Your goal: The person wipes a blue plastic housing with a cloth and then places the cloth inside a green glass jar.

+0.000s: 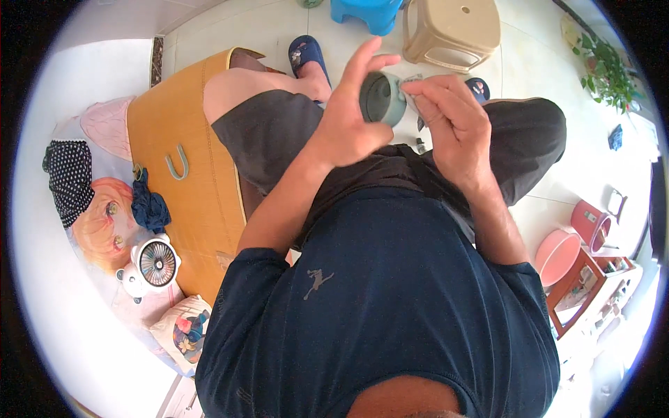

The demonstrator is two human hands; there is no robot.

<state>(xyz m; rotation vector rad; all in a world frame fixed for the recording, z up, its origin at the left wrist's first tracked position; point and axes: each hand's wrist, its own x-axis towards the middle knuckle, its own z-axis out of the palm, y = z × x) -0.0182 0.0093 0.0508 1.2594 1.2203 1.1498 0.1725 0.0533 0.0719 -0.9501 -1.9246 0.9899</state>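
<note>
A grey-green, cup-like round container point(394, 97) is tipped on its side above my lap, its dark round end turned toward my left hand point(346, 115). That hand curls about the container, thumb below and fingers raised above. On the container's other side, the fingertips of my right hand point(456, 124) are pinched together at its edge. A small pale, crumpled piece point(412, 79) shows at those fingertips; its kind is hard to make out. Part of the container is hidden behind the right fingers.
Ahead stand a beige plastic stool point(460, 24) and a blue stool point(367, 10). On the tan mat point(209, 132) at my left lie a grey U-shaped piece point(178, 164) and dark blue cloth point(149, 203), near a white fan point(156, 265). Pink basins point(557, 256) are at right.
</note>
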